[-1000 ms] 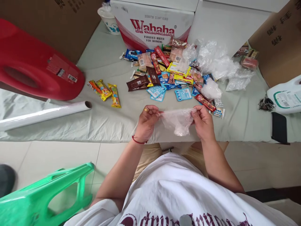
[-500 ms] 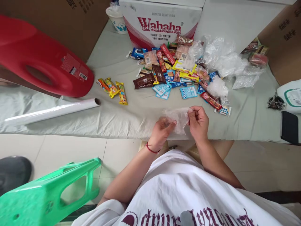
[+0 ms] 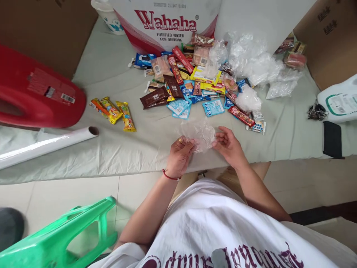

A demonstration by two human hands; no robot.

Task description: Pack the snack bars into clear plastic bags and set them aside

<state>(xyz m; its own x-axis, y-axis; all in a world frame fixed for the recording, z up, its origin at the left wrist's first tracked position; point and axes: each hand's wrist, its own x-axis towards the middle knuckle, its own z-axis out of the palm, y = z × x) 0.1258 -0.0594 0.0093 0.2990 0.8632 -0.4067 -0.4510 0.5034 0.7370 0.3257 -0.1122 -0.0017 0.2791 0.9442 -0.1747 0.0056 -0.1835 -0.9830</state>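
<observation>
A crumpled clear plastic bag [image 3: 205, 134] is held above the front of the cloth-covered table. My left hand [image 3: 179, 155] pinches its left side between thumb and fingers. At the bag's right edge, my right hand [image 3: 231, 148] has loosened, its fingers apart and the fingertips touching or almost touching the film. Beyond my hands lies a heap of wrapped snacks, including blue packets [image 3: 212, 108], dark brown bars [image 3: 154, 97], a red bar [image 3: 241, 116] and yellow packets [image 3: 205, 75]. More clear plastic bags [image 3: 252, 61] are piled to the right of the heap.
Several yellow-orange snack packets [image 3: 126, 116] lie left, near a white roll [image 3: 47, 147] and a red jug [image 3: 47, 89]. A Wahaha carton [image 3: 170, 24] stands behind. On the right are a black phone-like object [image 3: 332, 139] and a white bottle [image 3: 338, 98]. A green stool [image 3: 58, 232] stands below.
My right hand has gone from pinching the bag to loosened fingers at its edge. The bag is spread wider beside my left hand. The view has shifted slightly.
</observation>
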